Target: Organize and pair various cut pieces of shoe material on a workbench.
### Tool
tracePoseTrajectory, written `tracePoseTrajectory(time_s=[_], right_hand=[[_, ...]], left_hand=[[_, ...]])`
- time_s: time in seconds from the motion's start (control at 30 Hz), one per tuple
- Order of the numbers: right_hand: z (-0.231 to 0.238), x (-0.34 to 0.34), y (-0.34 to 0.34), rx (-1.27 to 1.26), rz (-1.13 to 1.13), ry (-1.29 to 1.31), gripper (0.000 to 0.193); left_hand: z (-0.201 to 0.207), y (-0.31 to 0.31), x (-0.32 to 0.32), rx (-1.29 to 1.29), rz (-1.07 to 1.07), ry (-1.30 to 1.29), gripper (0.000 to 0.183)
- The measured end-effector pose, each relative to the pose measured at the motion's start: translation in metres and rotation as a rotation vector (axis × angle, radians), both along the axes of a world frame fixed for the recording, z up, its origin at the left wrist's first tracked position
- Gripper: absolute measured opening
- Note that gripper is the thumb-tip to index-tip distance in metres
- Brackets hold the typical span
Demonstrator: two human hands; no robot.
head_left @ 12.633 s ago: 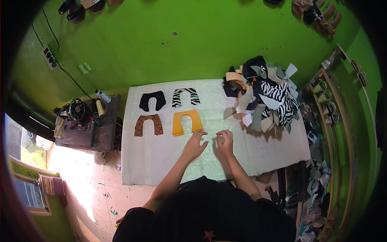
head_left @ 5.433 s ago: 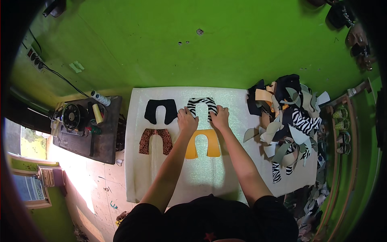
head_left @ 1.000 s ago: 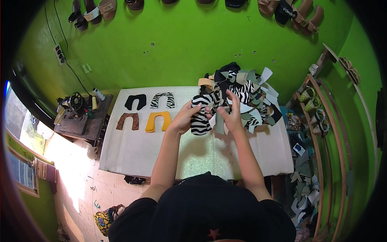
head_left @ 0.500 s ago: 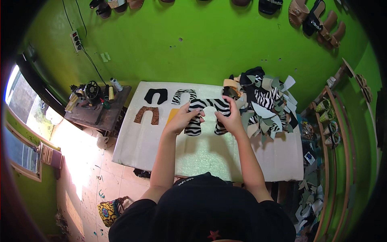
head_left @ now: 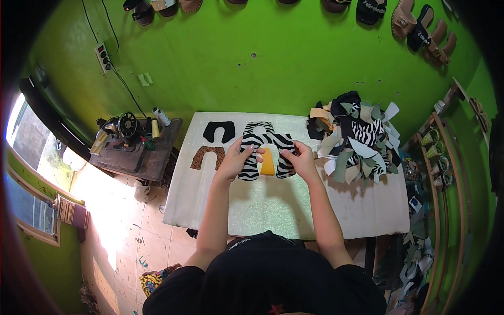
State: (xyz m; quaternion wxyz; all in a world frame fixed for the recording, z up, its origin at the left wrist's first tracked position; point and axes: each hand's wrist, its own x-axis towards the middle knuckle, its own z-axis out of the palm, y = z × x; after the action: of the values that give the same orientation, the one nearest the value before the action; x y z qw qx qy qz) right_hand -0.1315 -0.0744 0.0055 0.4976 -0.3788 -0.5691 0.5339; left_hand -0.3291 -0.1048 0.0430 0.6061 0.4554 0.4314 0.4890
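Note:
I hold a zebra-print U-shaped cut piece point(head_left: 285, 167) above the table, its two legs pointing toward me. My left hand point(head_left: 232, 164) pinches its left side and my right hand point(head_left: 304, 161) grips its right side. Through its opening shows a yellow piece point(head_left: 268, 161), partly hidden. Just beyond lies another zebra-print piece point(head_left: 258, 126), partly covered by the held one. To the left are a black U-shaped piece point(head_left: 219, 131) and a brown speckled one point(head_left: 201, 157), close to my left hand.
A heap of mixed scraps point(head_left: 357, 139) covers the right of the pale-topped table point(head_left: 346, 212). At the left, a sewing machine point(head_left: 121, 128) stands on a small dark table with thread cones. Sandals point(head_left: 404, 21) line the green wall; a wooden rack point(head_left: 438, 184) holds more at the right.
The held zebra piece has moved left relative to the table, now in front of the yellow piece and overlapping the other zebra piece. The whole view has shifted slightly. Both hands keep their grip.

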Motion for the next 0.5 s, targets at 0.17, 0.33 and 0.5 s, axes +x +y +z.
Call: tracePoseTrajectory(time_s=[0.17,0.33,0.5], right_hand=[[-0.024,-0.022,0.006,-0.073,-0.036,0.062,0.023],[-0.056,-0.040,0.017,-0.148,-0.059,-0.244,0.018],[-0.090,-0.044,0.044,-0.229,-0.055,-0.399,0.014]], left_hand=[[-0.030,0.012,-0.013,0.034,0.104,0.120,0.026],[-0.077,0.035,-0.034,0.016,0.149,0.068,0.021],[-0.096,0.064,-0.047,-0.126,0.084,0.123,0.022]])
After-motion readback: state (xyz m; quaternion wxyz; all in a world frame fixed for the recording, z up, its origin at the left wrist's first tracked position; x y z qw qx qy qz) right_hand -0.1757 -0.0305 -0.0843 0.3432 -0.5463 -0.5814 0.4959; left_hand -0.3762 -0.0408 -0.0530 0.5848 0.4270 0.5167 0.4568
